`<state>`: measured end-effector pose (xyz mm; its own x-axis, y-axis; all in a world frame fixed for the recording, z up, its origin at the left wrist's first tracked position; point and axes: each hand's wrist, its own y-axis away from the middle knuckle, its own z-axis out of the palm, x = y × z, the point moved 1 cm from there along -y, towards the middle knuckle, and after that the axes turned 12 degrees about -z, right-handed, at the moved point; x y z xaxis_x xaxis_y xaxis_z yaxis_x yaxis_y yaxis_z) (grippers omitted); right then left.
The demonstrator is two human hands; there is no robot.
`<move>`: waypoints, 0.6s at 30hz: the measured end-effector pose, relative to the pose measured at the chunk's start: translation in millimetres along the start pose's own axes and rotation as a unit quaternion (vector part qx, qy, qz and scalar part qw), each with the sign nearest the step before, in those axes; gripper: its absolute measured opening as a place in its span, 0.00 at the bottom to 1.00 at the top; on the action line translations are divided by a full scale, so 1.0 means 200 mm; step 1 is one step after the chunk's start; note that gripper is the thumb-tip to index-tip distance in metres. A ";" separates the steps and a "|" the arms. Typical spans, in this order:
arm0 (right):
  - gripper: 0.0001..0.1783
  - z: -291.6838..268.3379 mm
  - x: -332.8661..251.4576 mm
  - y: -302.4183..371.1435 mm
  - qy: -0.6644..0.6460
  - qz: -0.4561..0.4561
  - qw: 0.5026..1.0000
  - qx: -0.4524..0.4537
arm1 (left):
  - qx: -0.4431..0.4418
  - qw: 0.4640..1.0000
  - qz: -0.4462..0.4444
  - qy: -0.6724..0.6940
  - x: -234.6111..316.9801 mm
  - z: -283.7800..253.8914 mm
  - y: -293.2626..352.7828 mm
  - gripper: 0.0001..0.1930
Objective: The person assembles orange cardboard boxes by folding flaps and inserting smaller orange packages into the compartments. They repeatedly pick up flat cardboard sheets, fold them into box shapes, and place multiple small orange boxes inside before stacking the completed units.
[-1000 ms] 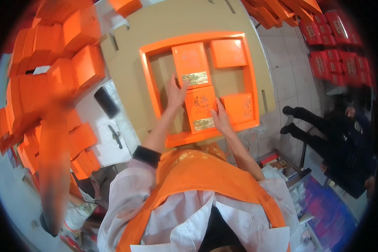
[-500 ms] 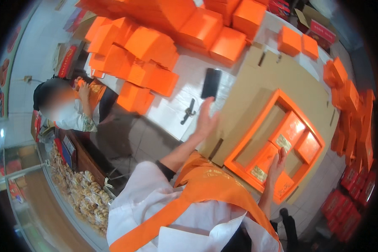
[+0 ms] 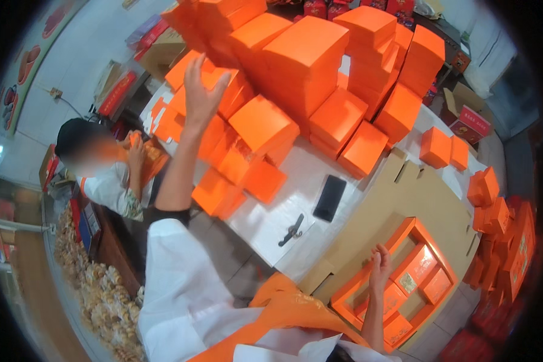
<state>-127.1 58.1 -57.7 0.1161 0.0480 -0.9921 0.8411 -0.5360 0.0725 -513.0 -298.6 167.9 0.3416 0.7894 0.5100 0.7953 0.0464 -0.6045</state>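
My left hand (image 3: 203, 96) is stretched out over the piled orange boxes (image 3: 262, 123) at the left of the table. Its thumb and fingers are spread, with nothing visible between them. On the right, my right hand (image 3: 379, 270) hovers by the near left side of a shallow orange gift-box tray (image 3: 437, 247). Its fingers are slightly bent and apart, and nothing shows in them. Several small orange boxes (image 3: 417, 264) lie inside the tray, some with a gold patch. My right forearm covers part of the tray. The tray rests on a flat brown cardboard sheet (image 3: 425, 196).
A black phone (image 3: 330, 198) and a dark wristwatch-like strap (image 3: 291, 230) lie on the white table (image 3: 265, 232). Tall orange box stacks (image 3: 304, 66) stand at the back. More orange boxes (image 3: 516, 253) are stacked at right. At left, a co-worker (image 3: 111, 169) stands near bagged pastries (image 3: 102, 295).
My left hand has moved up and left from beside the phone to the orange box pile. My right hand has shifted toward the tray's left side. The view has turned toward the table's far side.
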 end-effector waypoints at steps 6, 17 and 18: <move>0.15 0.15 -0.15 -0.17 -0.038 -0.002 0.999 -0.020 | -0.130 0.968 -0.190 0.102 -0.10 0.32 -0.49 0.39; 0.14 0.40 -0.27 -0.40 -0.083 -0.023 0.995 -0.052 | -0.181 0.672 -0.539 0.474 -0.10 0.56 -0.49 0.28; 0.14 0.41 -0.26 -0.39 -0.082 -0.014 0.995 -0.055 | -0.181 0.648 -0.525 0.521 -0.11 0.55 -0.47 0.29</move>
<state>-242.5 29.1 -21.2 0.0114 -0.0816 -0.9966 0.8967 -0.4402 0.0463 -650.5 -253.8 147.1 -0.4805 -0.4111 0.7747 0.8644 -0.0725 0.4976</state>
